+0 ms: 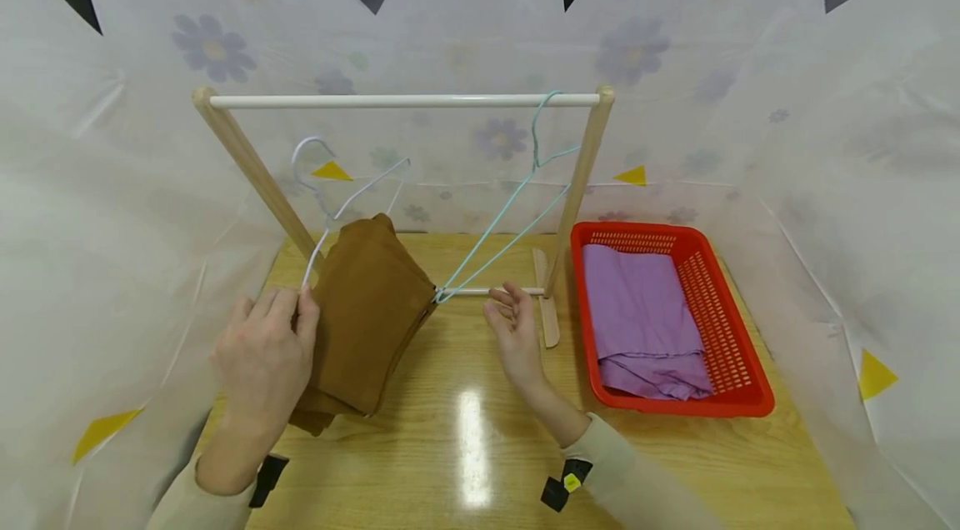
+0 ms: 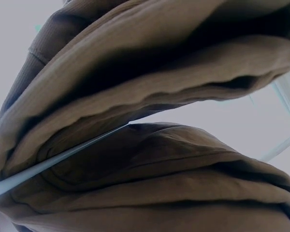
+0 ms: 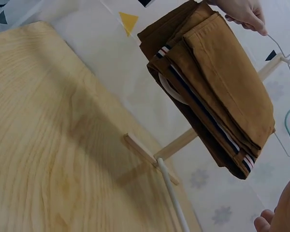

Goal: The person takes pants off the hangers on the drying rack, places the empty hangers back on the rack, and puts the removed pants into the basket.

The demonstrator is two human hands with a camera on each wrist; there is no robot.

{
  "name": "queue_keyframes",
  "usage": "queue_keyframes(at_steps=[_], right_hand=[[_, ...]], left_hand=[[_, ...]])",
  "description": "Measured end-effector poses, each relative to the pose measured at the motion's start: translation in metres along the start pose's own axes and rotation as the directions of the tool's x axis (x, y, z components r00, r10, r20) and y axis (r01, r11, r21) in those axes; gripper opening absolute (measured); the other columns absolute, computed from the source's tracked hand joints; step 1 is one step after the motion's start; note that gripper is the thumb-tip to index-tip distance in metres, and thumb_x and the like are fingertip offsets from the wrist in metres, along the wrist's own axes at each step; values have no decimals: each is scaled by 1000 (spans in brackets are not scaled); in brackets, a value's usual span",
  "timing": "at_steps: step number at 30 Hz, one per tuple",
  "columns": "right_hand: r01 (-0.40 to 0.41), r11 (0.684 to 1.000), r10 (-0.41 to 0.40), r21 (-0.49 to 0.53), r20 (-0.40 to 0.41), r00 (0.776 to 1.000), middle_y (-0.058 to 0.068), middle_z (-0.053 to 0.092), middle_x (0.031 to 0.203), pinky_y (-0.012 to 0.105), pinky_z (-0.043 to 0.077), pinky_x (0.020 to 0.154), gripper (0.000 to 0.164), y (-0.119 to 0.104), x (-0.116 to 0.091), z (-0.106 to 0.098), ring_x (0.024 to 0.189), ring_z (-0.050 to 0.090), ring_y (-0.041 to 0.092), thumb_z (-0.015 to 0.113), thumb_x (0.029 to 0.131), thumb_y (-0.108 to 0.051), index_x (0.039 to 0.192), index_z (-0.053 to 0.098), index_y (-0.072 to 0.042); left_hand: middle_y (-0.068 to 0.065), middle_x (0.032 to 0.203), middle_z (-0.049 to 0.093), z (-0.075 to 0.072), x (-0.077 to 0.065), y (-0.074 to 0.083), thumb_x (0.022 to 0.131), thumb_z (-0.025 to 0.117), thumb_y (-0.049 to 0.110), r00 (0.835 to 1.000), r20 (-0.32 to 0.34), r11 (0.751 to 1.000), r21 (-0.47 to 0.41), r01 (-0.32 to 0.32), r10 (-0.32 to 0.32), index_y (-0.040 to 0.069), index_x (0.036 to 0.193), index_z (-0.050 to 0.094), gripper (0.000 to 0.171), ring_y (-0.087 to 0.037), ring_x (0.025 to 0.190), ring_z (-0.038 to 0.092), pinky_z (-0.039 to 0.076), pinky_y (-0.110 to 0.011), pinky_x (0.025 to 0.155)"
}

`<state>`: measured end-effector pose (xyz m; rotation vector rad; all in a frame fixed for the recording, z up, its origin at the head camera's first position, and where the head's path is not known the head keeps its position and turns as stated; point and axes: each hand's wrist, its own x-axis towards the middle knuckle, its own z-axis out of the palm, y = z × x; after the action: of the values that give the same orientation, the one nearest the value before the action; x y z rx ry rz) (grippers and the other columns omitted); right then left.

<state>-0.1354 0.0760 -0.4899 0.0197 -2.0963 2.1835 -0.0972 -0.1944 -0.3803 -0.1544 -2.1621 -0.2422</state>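
My left hand (image 1: 266,355) grips one end of a white wire clothes hanger (image 1: 294,159), whose hook points up, off the rail. Folded brown trousers (image 1: 367,305) hang over that hanger, tilted, above the table's left side. In the right wrist view, striped trim shows along the layers of the trousers (image 3: 222,82), below the left hand (image 3: 241,12). From inside the fold, the left wrist view shows the hanger's bar (image 2: 53,162) between brown layers. My right hand (image 1: 517,342), fingers loosely bent and holding nothing, is right of the trousers, near the rack's lower bar.
A wooden rack with a white rail (image 1: 405,102) stands at the back of the table (image 1: 420,463). From the rail's right end hangs a teal hanger (image 1: 489,229). Right of the rack sits a red basket (image 1: 678,407) with folded purple cloth (image 1: 645,305) inside.
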Motion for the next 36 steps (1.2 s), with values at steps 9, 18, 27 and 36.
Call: queue_keyframes(at_steps=[9, 18, 27, 36], right_hand=[[-171, 984, 167, 39, 105, 980, 21, 54, 131, 31, 49, 95, 54, 17, -5, 34, 109, 59, 18, 55, 98, -30, 139, 35, -2], [-405, 893, 369, 198, 195, 909, 16, 59, 125, 48, 49, 99, 70, 24, -4, 71, 97, 64, 17, 61, 92, -45, 141, 35, -1], [-522, 708, 392, 476, 349, 851, -1, 62, 105, 30, 50, 83, 52, 29, -7, 105, 91, 62, 14, 62, 91, -40, 128, 46, -6], [-626, 565, 379, 538, 504, 776, -7, 62, 121, 36, 38, 108, 47, 36, -7, 122, 114, 57, 11, 61, 91, -43, 129, 53, -18]], left_hand=[[-15, 68, 64, 1, 1, 0, 97, 51, 20, 1000, -2, 1000, -2, 18, -18, 1, 71, 58, 33, -35, 54, 44, 36, -44, 43], [-16, 69, 65, 1, 0, 1, 97, 52, 20, 1000, 3, 1000, -7, 25, -25, 0, 73, 59, 32, -35, 54, 43, 36, -44, 43], [-16, 68, 64, 1, 0, 1, 97, 52, 20, 1000, -7, 1000, 5, 16, -16, 1, 73, 59, 31, -36, 55, 45, 37, -44, 42], [-17, 67, 64, 0, 0, 0, 97, 51, 21, 999, -30, 1000, 6, 26, -26, 1, 71, 57, 33, -37, 56, 47, 37, -46, 43]])
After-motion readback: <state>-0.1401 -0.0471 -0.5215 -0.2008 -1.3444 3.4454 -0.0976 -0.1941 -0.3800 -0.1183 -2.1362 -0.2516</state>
